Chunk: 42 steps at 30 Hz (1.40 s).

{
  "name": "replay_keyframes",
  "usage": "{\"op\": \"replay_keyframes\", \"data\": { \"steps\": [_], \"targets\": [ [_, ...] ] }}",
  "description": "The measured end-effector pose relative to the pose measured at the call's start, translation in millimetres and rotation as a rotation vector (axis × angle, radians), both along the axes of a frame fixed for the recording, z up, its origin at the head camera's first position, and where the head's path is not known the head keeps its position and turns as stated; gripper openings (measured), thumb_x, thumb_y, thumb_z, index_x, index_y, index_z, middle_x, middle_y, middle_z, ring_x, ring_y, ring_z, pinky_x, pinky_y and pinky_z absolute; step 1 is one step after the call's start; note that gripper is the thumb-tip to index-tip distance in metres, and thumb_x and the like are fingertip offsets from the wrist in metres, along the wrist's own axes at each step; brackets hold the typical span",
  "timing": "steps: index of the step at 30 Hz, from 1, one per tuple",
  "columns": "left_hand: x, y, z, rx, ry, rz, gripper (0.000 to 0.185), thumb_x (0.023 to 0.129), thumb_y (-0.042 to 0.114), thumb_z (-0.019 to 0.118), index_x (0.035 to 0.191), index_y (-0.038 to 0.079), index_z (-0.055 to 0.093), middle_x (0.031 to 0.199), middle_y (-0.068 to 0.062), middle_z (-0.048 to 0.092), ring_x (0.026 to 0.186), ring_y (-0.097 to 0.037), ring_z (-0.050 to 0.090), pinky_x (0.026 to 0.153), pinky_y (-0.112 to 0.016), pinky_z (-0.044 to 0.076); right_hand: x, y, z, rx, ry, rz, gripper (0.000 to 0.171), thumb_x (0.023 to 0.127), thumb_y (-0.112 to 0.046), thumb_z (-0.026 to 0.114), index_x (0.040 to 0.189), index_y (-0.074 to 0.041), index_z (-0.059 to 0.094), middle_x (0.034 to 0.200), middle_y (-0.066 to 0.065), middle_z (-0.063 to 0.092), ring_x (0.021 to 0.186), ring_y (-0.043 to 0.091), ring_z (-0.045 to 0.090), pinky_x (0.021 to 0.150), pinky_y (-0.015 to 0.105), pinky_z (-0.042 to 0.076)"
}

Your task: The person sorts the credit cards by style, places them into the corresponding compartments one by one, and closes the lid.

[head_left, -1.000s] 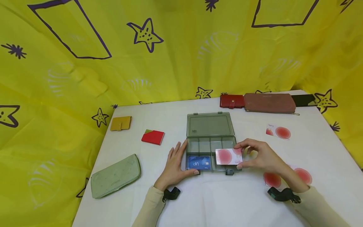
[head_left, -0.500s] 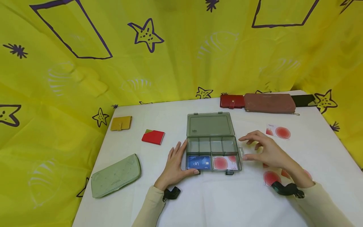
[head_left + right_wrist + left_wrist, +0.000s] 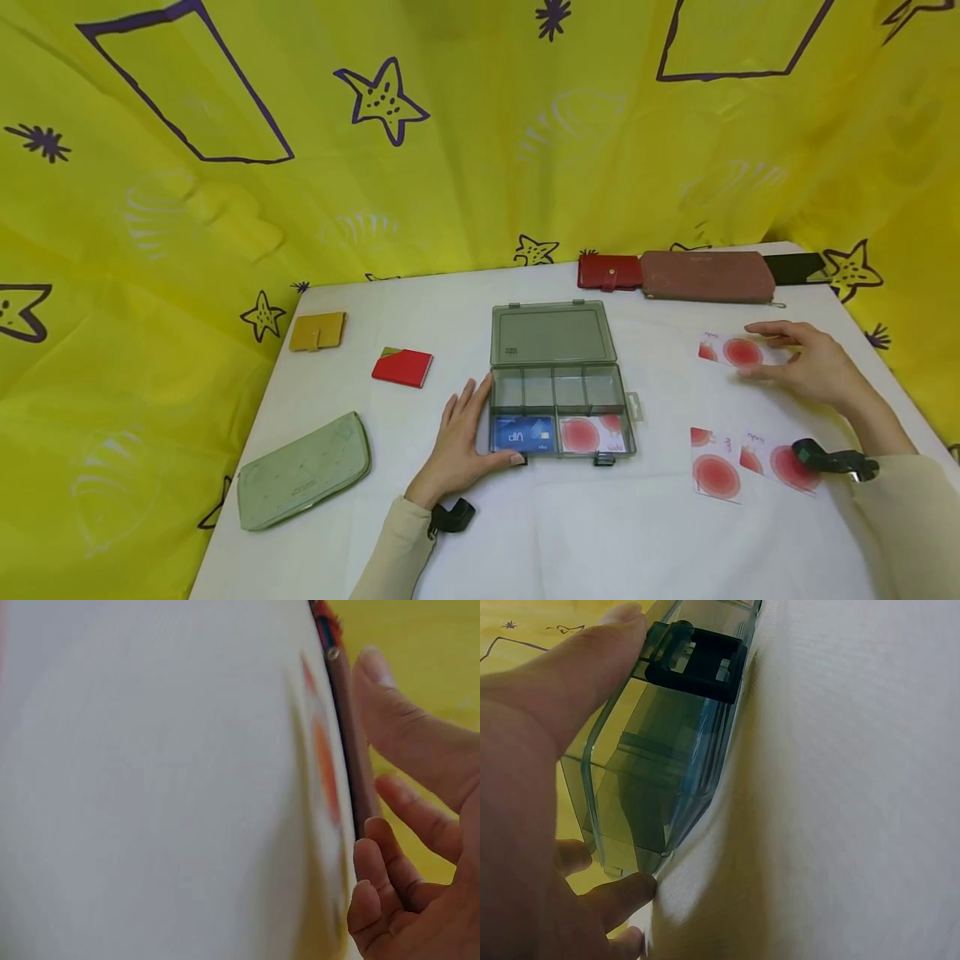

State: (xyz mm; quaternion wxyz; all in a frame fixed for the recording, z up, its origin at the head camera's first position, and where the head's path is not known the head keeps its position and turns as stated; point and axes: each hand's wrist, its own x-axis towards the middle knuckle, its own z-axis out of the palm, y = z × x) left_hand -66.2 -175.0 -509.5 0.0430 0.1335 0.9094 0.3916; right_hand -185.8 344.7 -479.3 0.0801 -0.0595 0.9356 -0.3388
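A grey-green transparent compartment box (image 3: pixel 558 387) lies with its lid raised back on the white table. In its front compartments sit a blue VIP card (image 3: pixel 523 434) and a pink-and-white card (image 3: pixel 592 434). My left hand (image 3: pixel 459 446) rests against the box's left side with fairly straight fingers, its thumb (image 3: pixel 592 667) at the front latch. Over at the right, my right hand (image 3: pixel 813 367) hovers at a card with red circles (image 3: pixel 731 348), covering its right end. In the right wrist view, thumb and fingers stand apart with nothing held between them.
Two more red-circle cards lie at front right: one upright card (image 3: pixel 715 465) and one tilted card (image 3: pixel 780 462). Along the back are a red wallet (image 3: pixel 609 272) and a brown wallet (image 3: pixel 708 276). Leftward sit a yellow wallet (image 3: pixel 317 331), a red card holder (image 3: pixel 402 367) and a green wallet (image 3: pixel 303 471).
My right hand has let the pink-and-white card drop into the front right compartment, then moved right to the card at the back right. My left hand has stayed at the box.
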Motion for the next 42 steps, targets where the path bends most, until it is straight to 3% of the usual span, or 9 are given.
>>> {"op": "replay_keyframes", "data": {
  "steps": [3,6,14,17,24,28,32,38,42],
  "targets": [
    [-0.3,0,0.2,-0.002,-0.008,0.002,0.119,0.08,0.048,0.089,0.172,0.018,0.019,0.176,-0.007,0.029,0.166,-0.035,0.014,0.133,-0.062,0.005,-1.8,9,-5.0,0.03,-0.033,-0.015,0.072,0.088,-0.042,0.087,0.141,0.0,0.061,0.144,0.036,0.051,0.124,0.055,0.046,0.096,0.068,0.041],
    [0.2,1,0.4,-0.013,-0.023,0.005,0.12,0.08,0.049,0.088,0.172,0.019,0.017,0.176,-0.005,0.027,0.166,-0.032,0.012,0.134,-0.059,0.003,-2.6,11,-6.7,0.061,-0.036,-0.014,0.069,0.088,-0.043,0.087,0.136,0.0,0.063,0.14,0.037,0.053,0.121,0.055,0.047,0.096,0.071,0.041],
    [1.1,1,1.4,-0.011,-0.016,0.008,0.12,0.079,0.049,0.089,0.172,0.018,0.019,0.176,-0.007,0.028,0.166,-0.034,0.013,0.133,-0.061,0.004,-12.3,11,0.0,0.12,-0.089,0.049,0.068,0.086,-0.037,0.089,0.127,0.007,0.058,0.123,0.034,0.059,0.11,0.047,0.053,0.088,0.048,0.046],
    [1.5,1,1.2,0.001,0.002,0.003,0.119,0.079,0.048,0.089,0.171,0.017,0.02,0.175,-0.009,0.029,0.165,-0.037,0.015,0.132,-0.063,0.006,-11.3,10,0.7,0.113,-0.091,0.056,0.068,0.086,-0.036,0.089,0.126,0.006,0.052,0.117,0.029,0.061,0.106,0.043,0.055,0.082,0.033,0.046],
    [2.0,0,0.8,-0.003,0.007,0.004,0.12,0.079,0.048,0.089,0.171,0.016,0.02,0.175,-0.01,0.03,0.165,-0.038,0.015,0.132,-0.064,0.006,-2.9,8,0.1,0.075,0.03,0.082,0.048,0.093,-0.021,0.084,0.124,0.001,0.054,0.101,0.014,0.063,0.081,0.007,0.052,0.067,0.013,0.043],
    [1.3,0,0.7,-0.012,0.005,0.003,0.12,0.079,0.048,0.089,0.172,0.017,0.019,0.175,-0.009,0.03,0.165,-0.036,0.014,0.133,-0.062,0.005,1.7,6,3.4,-0.004,0.061,0.074,0.033,0.1,-0.012,0.074,0.126,0.0,0.056,0.103,0.018,0.063,0.075,-0.007,0.06,0.067,0.007,0.046],
    [1.3,0,0.5,-0.021,0.003,0.007,0.12,0.079,0.048,0.089,0.172,0.018,0.019,0.175,-0.008,0.03,0.166,-0.035,0.014,0.133,-0.061,0.005,6.8,-3,11.3,-0.093,0.11,0.049,0.029,0.103,-0.01,0.069,0.128,0.0,0.058,0.103,0.012,0.062,0.073,-0.005,0.07,0.069,0.003,0.05],
    [0.9,0,0.6,-0.018,0.004,0.003,0.119,0.079,0.048,0.089,0.171,0.017,0.02,0.175,-0.009,0.03,0.166,-0.035,0.015,0.133,-0.061,0.005,15.9,-23,28.6,-0.317,0.097,0.043,0.037,0.102,-0.005,0.07,0.137,-0.002,0.06,0.103,-0.017,0.064,0.076,0.001,0.076,0.071,0.011,0.059],
    [0.8,0,0.9,-0.015,0.011,-0.002,0.119,0.079,0.047,0.089,0.171,0.016,0.021,0.174,-0.01,0.031,0.165,-0.037,0.016,0.132,-0.063,0.007,23.3,-42,35.3,-0.473,0.023,0.117,0.052,0.096,0.007,0.072,0.145,-0.004,0.058,0.115,-0.013,0.066,0.085,0.007,0.077,0.077,0.015,0.061]
  ]
}}
